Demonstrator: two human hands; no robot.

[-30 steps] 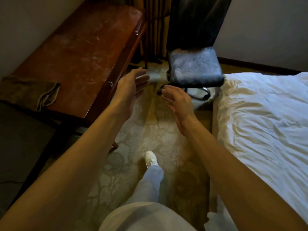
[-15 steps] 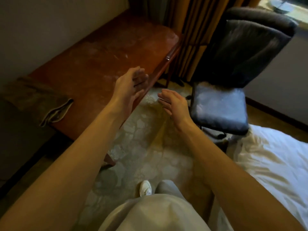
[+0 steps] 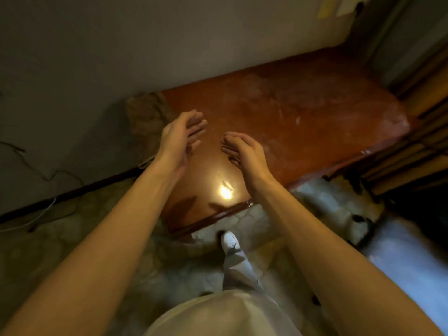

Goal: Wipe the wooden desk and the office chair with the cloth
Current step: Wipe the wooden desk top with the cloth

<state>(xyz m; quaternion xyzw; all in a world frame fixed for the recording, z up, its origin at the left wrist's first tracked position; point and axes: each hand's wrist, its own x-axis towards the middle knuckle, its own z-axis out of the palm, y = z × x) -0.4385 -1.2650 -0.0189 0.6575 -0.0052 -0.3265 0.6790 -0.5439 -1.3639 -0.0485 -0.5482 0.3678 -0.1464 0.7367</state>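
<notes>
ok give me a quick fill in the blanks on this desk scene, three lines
1. The left hand and right hand, fingers straight, hold ____.
2. The cloth lies on the wooden desk at its ____ end, past the left hand.
3. The shoe on the carpet is ____ in colour.

Missing words: nothing; left; white.
</notes>
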